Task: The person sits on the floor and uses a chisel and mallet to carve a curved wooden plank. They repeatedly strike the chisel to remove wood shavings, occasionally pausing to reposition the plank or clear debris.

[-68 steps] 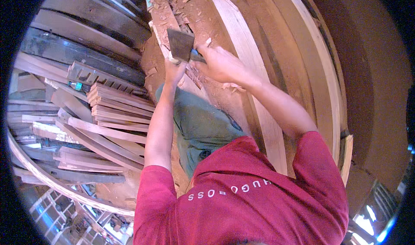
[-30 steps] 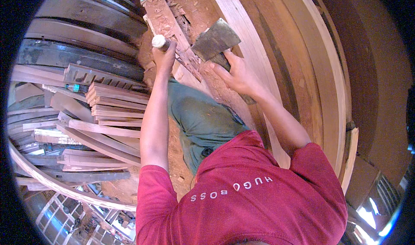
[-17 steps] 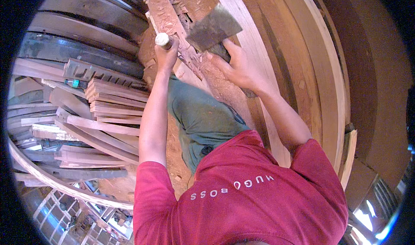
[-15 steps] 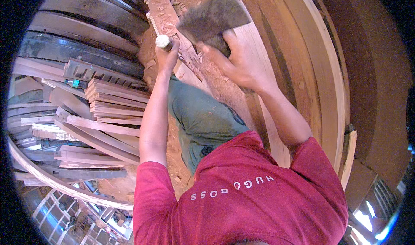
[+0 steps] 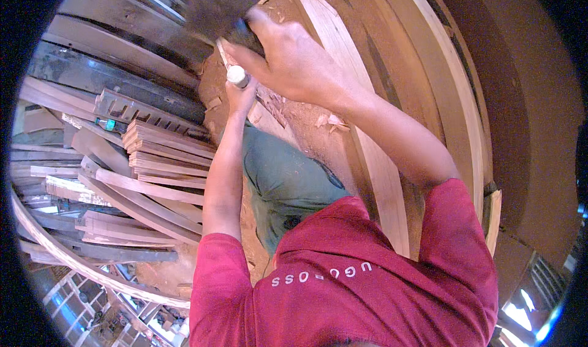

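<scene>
My left hand [image 5: 241, 93] grips an upright chisel with a pale, round-topped handle [image 5: 237, 76], held over a chipped plank [image 5: 275, 111] with shavings on it. My right hand [image 5: 288, 59] is closed on a dark, broad-headed hand tool [image 5: 217, 13], blurred by motion, just beyond and above the chisel. The tool and hand hide much of the plank's far part and the chisel's lower end. My leg in green trousers [image 5: 278, 169] lies beside the plank, below my hands.
Long pale boards [image 5: 324, 35] run along the right, beside a brown surface [image 5: 533, 133]. At the left lie stacked wooden slats [image 5: 165, 157], a slotted piece [image 5: 147, 111] and dark beams [image 5: 110, 53]. A long curved strip [image 5: 92, 267] crosses the lower left.
My right hand and the broad-headed tool have swung up and left, from beside the chisel to beyond it. My left hand and the chisel have shifted slightly down and right.
</scene>
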